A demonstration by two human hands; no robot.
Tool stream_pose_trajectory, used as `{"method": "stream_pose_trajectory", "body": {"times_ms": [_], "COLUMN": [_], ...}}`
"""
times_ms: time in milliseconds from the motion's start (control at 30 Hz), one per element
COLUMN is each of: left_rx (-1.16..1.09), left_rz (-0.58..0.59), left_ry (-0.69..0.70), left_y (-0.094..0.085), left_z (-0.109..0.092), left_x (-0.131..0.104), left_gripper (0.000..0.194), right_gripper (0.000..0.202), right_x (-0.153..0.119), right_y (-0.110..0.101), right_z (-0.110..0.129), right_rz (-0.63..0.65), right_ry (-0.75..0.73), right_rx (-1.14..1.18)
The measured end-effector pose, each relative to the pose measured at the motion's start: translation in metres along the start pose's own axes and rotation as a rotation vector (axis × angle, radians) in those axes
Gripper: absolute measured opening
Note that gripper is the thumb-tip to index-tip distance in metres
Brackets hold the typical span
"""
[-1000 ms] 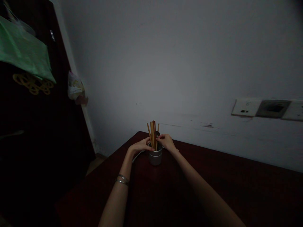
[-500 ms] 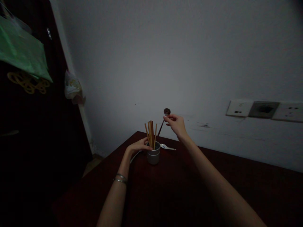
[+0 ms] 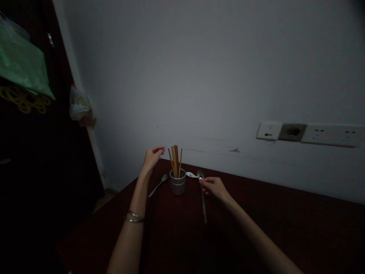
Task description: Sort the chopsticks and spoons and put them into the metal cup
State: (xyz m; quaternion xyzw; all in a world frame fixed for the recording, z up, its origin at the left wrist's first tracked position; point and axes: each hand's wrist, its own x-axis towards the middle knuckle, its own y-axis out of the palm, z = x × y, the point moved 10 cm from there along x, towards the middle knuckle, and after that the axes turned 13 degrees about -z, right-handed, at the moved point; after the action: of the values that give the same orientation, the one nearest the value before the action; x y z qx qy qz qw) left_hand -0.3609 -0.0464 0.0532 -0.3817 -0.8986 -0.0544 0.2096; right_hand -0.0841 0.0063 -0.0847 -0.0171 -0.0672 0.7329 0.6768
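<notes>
My right hand [image 3: 216,187] pinches a long-handled metal spoon [image 3: 203,207] just below its bowl. The bowl is toward the wall and the thin handle points back toward me, low over the table. My left hand [image 3: 152,158] is raised to the left of a grey cup [image 3: 178,187], fingers stretched toward it without touching. Several wooden chopsticks [image 3: 175,163] stand upright in the cup. Right of the cup lies a white spoon [image 3: 191,175], its far end overlapped in view by the metal spoon. A metal fork [image 3: 157,186] lies left of the cup.
The dark red table [image 3: 176,236] meets a pale wall [image 3: 185,76] behind the cup. Wall sockets [image 3: 327,135] are at the right. On the left are a dark door [image 3: 34,160], a green cloth [image 3: 23,61] and a hanging plastic bag [image 3: 80,104].
My right hand has lowered the metal spoon from above the table behind the cup to the cup's right. My left hand has let go of the cup and lifted away leftward.
</notes>
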Motion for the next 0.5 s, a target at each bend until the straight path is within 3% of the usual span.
{"method": "stream_pose_trajectory", "body": {"times_ms": [100,200,367,500], "left_rx": [-0.010,0.015,0.119,0.184], "left_rz": [-0.023,-0.058,-0.066,-0.002], "left_ry": [0.058,0.059,0.030,-0.017], "left_y": [0.010,0.014,0.014,0.015], "left_z": [-0.007,0.004,0.031,0.051], "left_x": [-0.010,-0.012,-0.010,-0.012], "left_gripper": [0.030,0.030,0.028,0.024], "right_gripper": [0.014,0.018,0.024,0.021], "right_x": [-0.008,-0.015,-0.020,-0.018], "right_y": [0.020,0.036,0.054,0.060], "right_z": [-0.031,-0.050,-0.065,-0.067], "right_rz": [0.050,0.086,0.160,0.190], "right_ry": [0.038,0.085,0.126,0.104], "right_rx": [-0.082,-0.194,-0.337,-0.454]}}
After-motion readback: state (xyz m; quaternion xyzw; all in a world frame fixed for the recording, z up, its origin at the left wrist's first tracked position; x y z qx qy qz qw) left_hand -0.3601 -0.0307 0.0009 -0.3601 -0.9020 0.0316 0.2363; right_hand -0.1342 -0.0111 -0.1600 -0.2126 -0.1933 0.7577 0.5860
